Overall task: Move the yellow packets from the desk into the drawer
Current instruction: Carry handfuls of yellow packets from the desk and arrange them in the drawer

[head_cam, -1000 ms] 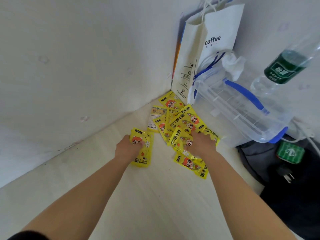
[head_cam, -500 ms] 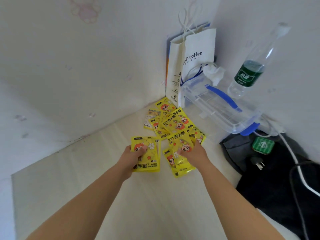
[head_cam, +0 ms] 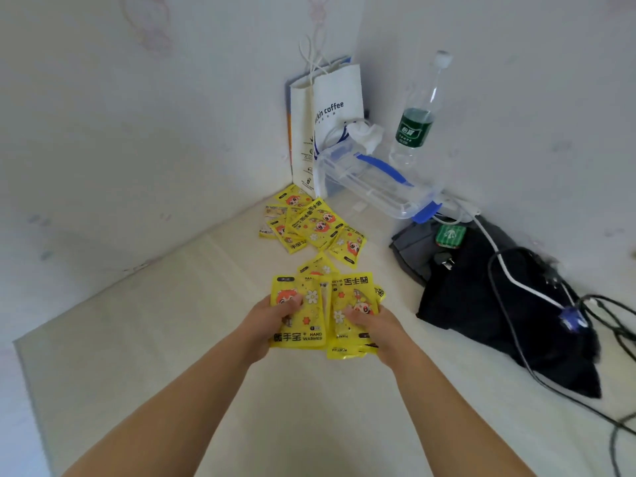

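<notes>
Your left hand (head_cam: 272, 316) pinches one yellow packet (head_cam: 298, 313), thumb on its face. Your right hand (head_cam: 373, 323) grips a small stack of packets (head_cam: 351, 304) just beside it. More loose packets (head_cam: 311, 227) lie on the pale desk (head_cam: 172, 321) near the corner, beside a white paper bag (head_cam: 330, 111).

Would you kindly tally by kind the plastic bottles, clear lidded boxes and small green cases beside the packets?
Plastic bottle: 1
Clear lidded box: 1
Small green case: 1
Total: 3
</notes>
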